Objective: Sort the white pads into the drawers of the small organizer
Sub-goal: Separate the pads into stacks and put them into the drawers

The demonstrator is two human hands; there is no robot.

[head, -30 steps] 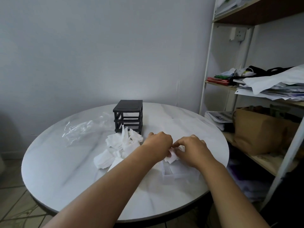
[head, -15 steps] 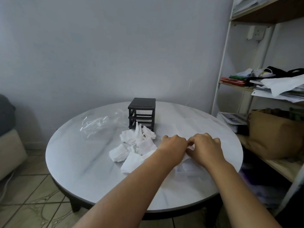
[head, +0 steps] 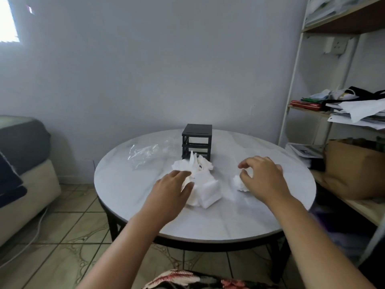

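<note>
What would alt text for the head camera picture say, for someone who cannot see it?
Two bare hands work at a round marble-look table: the left hand rests on a pile of white pads, the right hand hovers over a smaller white clump. Behind the pile stands a small black organizer.

The pad (head: 239, 182) under the right hand's fingers (head: 245, 163) is being largely hidden; pads (head: 206, 184) beneath the left hand's fingers (head: 183, 174) are being partly covered.

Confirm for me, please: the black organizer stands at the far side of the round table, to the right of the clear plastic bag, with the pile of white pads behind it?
Not quite: the head view shows the white pads piled in front of the organizer, nearer the person. The rest holds: it stands far on the table, right of the plastic bag.
</note>
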